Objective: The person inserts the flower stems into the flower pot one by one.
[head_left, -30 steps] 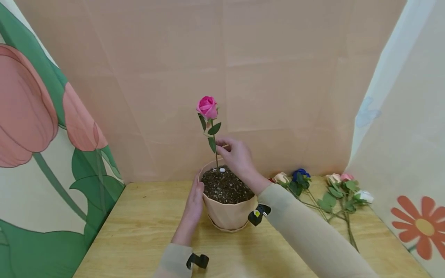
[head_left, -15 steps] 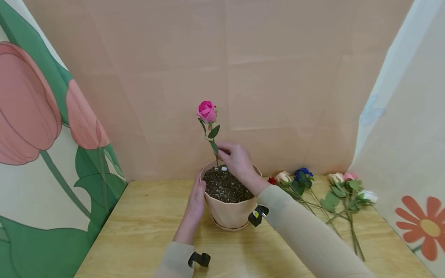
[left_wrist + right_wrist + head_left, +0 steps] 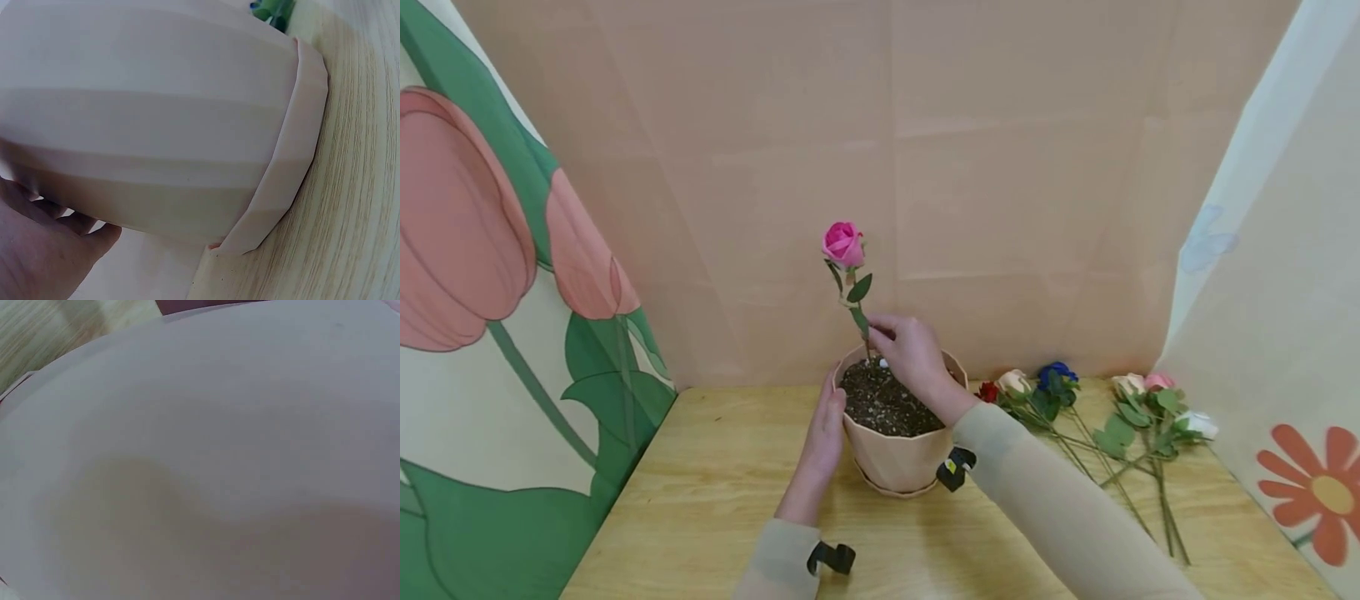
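In the head view a pink rose (image 3: 844, 244) stands nearly upright, its stem meeting the dark soil (image 3: 891, 404) near the back of a pale pink pot (image 3: 898, 458). My right hand (image 3: 916, 357) pinches the stem low down, just above the soil, between thumb and fingers. My left hand (image 3: 823, 429) lies along the pot's left side, fingers fairly straight against the wall. From the left wrist view, the pot's faceted wall (image 3: 150, 125) and saucer (image 3: 287, 156) appear close up, with the left hand (image 3: 47, 244) at its side. A blurred pale surface fills most of the right wrist view.
To the right on the wooden table (image 3: 700, 483) lie several cut roses: a red rose (image 3: 988, 392), a cream rose (image 3: 1013, 382), a blue rose (image 3: 1056, 375) and a white rose (image 3: 1197, 423) among them. A beige backdrop (image 3: 775, 125) rises behind the pot.
The right hand and the rose have moved down, so less bare stem shows above the soil. The left hand stays on the pot. The view has shifted slightly.
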`<act>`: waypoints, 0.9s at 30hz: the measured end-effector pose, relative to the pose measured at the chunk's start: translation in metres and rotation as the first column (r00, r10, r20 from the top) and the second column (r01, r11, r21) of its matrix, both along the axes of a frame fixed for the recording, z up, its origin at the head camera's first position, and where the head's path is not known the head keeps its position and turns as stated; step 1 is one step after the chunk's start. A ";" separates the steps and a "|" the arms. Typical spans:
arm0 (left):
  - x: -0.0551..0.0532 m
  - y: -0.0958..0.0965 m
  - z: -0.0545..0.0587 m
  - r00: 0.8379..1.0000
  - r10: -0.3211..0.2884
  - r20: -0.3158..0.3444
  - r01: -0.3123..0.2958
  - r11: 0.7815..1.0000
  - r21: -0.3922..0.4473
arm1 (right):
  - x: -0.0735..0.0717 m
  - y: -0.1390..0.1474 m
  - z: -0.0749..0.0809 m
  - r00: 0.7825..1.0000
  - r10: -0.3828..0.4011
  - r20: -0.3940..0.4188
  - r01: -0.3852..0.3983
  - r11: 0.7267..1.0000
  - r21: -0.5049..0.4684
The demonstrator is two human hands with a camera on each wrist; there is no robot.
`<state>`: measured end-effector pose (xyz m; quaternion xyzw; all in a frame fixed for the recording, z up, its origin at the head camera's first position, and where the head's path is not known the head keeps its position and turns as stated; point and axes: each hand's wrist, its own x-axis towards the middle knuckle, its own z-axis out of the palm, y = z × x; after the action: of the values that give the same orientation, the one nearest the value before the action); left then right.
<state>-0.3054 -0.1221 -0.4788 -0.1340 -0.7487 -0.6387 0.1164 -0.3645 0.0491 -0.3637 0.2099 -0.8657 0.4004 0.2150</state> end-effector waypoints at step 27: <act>0.000 0.004 0.005 1.000 0.019 0.011 -0.019 1.000 -0.011 | -0.003 0.002 -0.004 0.999 -0.040 0.001 0.040 0.998 -0.055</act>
<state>-0.3055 -0.1185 -0.4741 -0.1240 -0.7540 -0.6342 0.1176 -0.3677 0.0510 -0.3680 0.1867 -0.8582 0.4199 0.2286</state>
